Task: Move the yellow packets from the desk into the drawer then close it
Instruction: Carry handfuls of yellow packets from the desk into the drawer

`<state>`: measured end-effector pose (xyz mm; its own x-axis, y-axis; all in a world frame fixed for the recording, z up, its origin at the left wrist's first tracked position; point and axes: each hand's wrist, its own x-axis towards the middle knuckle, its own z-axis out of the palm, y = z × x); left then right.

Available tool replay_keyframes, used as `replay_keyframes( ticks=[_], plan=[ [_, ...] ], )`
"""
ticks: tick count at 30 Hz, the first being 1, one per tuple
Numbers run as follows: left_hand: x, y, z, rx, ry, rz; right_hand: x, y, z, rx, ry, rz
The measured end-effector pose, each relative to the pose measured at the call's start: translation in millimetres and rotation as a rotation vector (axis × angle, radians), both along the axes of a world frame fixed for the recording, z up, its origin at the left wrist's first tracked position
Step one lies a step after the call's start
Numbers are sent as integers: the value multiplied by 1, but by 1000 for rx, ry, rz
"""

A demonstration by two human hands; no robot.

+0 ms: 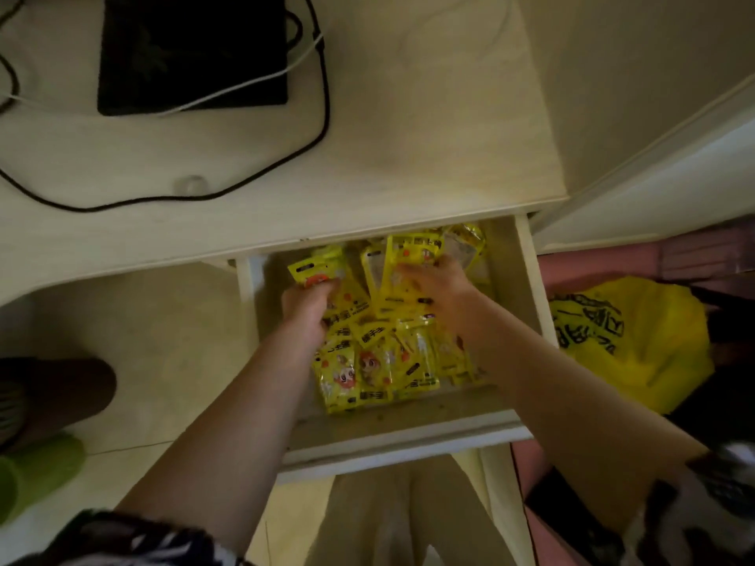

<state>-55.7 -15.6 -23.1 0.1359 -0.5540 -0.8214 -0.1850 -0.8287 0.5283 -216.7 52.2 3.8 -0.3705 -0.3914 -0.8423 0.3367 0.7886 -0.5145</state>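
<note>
- green object (41, 471): lying on the floor at the far left, well apart from the work.
- black cable (163, 198): looping across the desk (408, 165) top; no yellow packets showing on the visible desk surface.
- dark flat device (192, 55): sitting at the back of the desk with a white cable (245, 81) crossing it.
- left hand (306, 308): reaching down into the drawer (400, 439), fingers curling around a packet at the left edge of the pile; appearing to be grasping it.
- yellow packets (380, 361): lying heaped inside the open drawer, overlapping at mixed angles, some standing against the back under the desk edge; both hands touching the pile, neither nearer than the other.
- right hand (433, 288): pressing on upright packets at the rear right; blurring here, so i cannot tell whether it is gripping or just pushing flat.
- drawer front: sitting nearest the person, below both forearms; judging that the arms are needing to be lifting clear before a push inward, and that tall packets at the back may be catching on the desk edge.
- yellow bag (629, 341): resting right of the drawer, beside its side wall, outside the closing path.
</note>
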Motion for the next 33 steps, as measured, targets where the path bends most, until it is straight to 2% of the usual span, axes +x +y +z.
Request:
replay_keyframes(
  ticks=[3,6,9,13,18,22,29,33],
  plan=[
    [-1,-21,-10,-17,33,58,-9,-18,-10,-12,-88,-71],
    [2,-27,-19,8,25,62,-18,-22,-21,24,-66,-50],
    [6,-24,-19,21,29,-31,-21,-13,-30,34,-44,-31],
    [13,-16,-17,-39,-73,-170,-27,-3,-28,111,169,106],
    [28,-1,-10,-67,-74,-222,-28,19,-19,147,319,237],
    [44,23,3,-113,-87,-256,-18,47,3,82,339,193],
    [64,83,43,-132,68,-190,1,114,42,-51,338,187],
    [71,135,63,-211,35,-196,11,163,52,-146,331,277]
  ],
)
